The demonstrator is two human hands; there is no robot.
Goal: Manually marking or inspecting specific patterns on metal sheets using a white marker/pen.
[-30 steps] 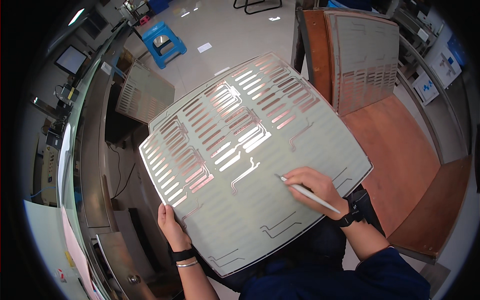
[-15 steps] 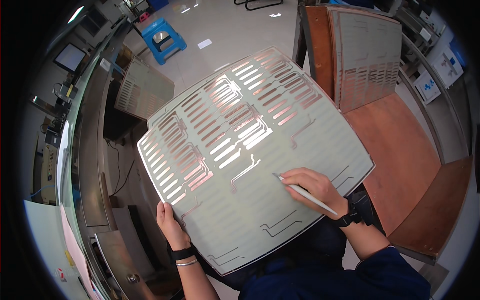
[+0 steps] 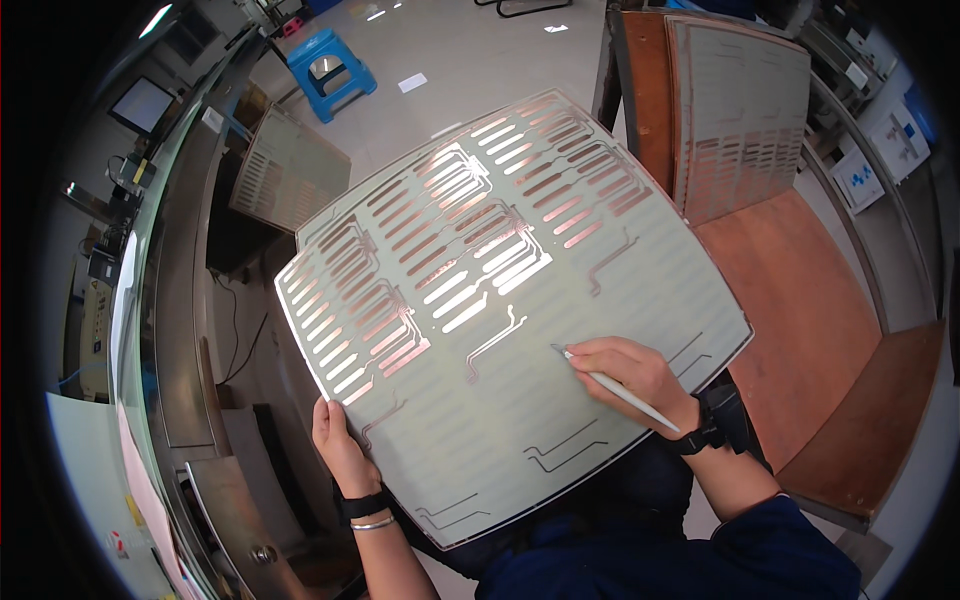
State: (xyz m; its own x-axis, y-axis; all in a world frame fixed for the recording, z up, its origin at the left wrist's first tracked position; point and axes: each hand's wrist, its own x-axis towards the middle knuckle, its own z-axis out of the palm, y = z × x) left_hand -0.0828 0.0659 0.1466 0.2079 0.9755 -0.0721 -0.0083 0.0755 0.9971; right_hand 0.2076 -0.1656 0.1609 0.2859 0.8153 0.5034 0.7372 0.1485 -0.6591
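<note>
A large pale-green circuit board panel [image 3: 460,410] with shiny copper strips and thin traces lies tilted across my lap. My left hand [image 3: 342,452] grips its left edge, with the thumb on top and the other fingers mostly hidden. Over the lower right half, my right hand [image 3: 630,375] pinches a slim craft knife [image 3: 640,402] with a white handle like a pen. Its small metal tip points up and left at the plain green surface below the copper pattern. Whether the tip touches the panel I cannot tell.
More patterned panels [image 3: 745,120] lean upright on a brown wooden rack [image 3: 790,310] at the right. Another panel [image 3: 290,165] stands behind on the left, beside a long metal-edged bench [image 3: 180,330]. A blue stool [image 3: 330,75] is on the floor at the back.
The view has shifted slightly, so the panel and surroundings appear a little displaced. My right hand holds the knife in nearly the same spot; my left hand keeps its grip.
</note>
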